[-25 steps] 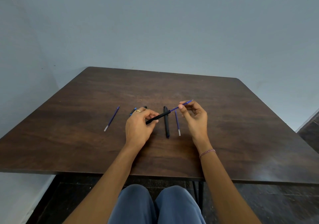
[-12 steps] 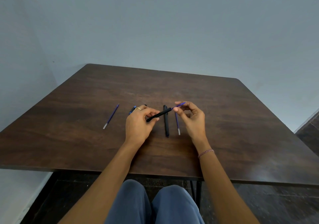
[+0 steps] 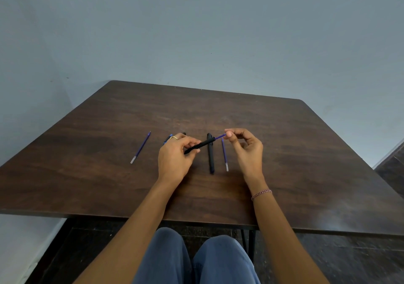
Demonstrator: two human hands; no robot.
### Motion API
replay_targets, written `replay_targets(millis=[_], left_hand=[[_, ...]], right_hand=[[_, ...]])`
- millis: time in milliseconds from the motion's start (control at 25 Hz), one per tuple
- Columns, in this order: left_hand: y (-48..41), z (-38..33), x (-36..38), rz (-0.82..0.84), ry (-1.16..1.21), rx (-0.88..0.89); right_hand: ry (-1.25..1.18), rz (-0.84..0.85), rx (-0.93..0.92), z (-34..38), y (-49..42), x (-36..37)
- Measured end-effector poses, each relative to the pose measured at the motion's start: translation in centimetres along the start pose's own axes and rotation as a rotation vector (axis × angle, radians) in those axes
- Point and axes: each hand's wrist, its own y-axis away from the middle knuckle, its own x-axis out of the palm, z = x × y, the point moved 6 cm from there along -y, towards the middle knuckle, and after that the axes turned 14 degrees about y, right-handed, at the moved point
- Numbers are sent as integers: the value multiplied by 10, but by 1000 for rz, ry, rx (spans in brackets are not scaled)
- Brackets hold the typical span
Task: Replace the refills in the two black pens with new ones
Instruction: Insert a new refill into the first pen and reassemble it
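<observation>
R hand (image 3: pixel 247 150) pinches refill (image 3: pixel 220 136); table (image 3: pixel 306 152) edges far.

Your table (image 3: pixel 306 152) is dark brown with wood grain. Over it, the pen barrel (image 3: pixel 200 145) you hold is black, its refill (image 3: pixel 219 137) violet-blue; the lying pen (image 3: pixel 211 154) is black too. Your ring (image 3: pixel 173 137) is gold, your bracelet (image 3: pixel 261 193) pink.

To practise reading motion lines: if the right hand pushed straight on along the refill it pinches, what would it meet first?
The right hand would probably meet the open end of the pen in the left hand, where the refill enters.
</observation>
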Motion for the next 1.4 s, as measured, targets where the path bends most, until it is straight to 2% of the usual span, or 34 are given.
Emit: replay_targets(millis=[160, 240, 360, 560, 680, 840, 1040, 1400], left_hand=[[0, 3, -3, -35, 40, -20], [-1, 4, -6, -80, 62, -20], [-2, 10, -17, -220, 143, -51], [1, 20, -36, -446, 273, -147], [2, 23, -45, -521, 273, -157], [6, 26, -53, -621, 288, -155], [7, 31, -56, -649, 289, -187], [7, 29, -55, -660, 290, -200]], right_hand=[[99, -40, -93, 8, 2, -3], [143, -97, -73, 7, 0, -8], [175, -146, -57, 6, 0, -11], [294, -165, -146, 22, 2, 3], [593, -59, -257, 42, -6, 40], [911, 124, -296, 57, -21, 103], [917, 319, -193, 50, -31, 151], [1039, 501, -117, 42, -36, 170]])
